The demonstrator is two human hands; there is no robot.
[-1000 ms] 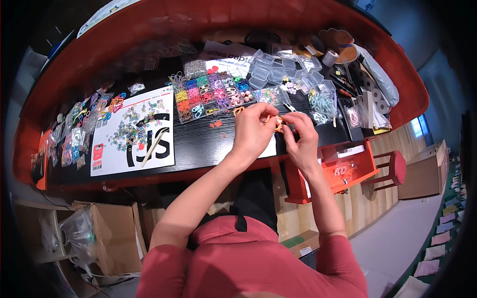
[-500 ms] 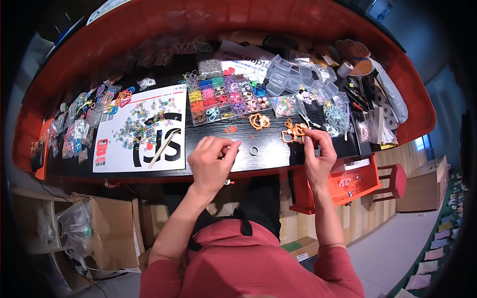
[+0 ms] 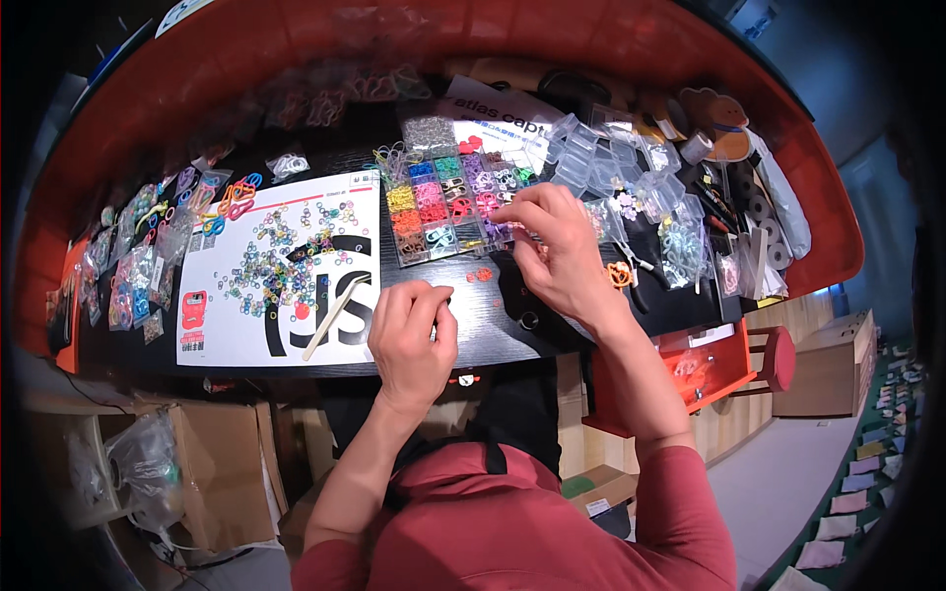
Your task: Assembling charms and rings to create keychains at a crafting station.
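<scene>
My right hand [image 3: 564,251] reaches over the right part of a clear compartment box [image 3: 402,264], thumb and forefinger apart. Its fingertips are at the purple pieces [image 3: 485,202], and I see nothing held. My left hand [image 3: 409,337] is curled in front of the box, above the near edge of the black table [image 3: 473,340]. Whatever its fingers hold, if anything, is hidden. Small orange-red rings [image 3: 480,276] lie between the hands. A grey ring [image 3: 529,320] sits in the shadow beneath my right wrist. An orange linked ornament [image 3: 619,275] shows partly beside my right forearm.
On the left, a white sheet [image 3: 222,286] carries many small coloured rings [image 3: 271,271] and a pale stick [image 3: 330,325]. Pliers [image 3: 636,271], clear plastic boxes [image 3: 581,158] and bagged pieces [image 3: 682,241] crowd the right. A red drawer [image 3: 714,369] stands open below.
My right hand has left the orange ornament at the right and moved left and away from me to the compartment box. My left hand has shifted slightly, its fingers more curled.
</scene>
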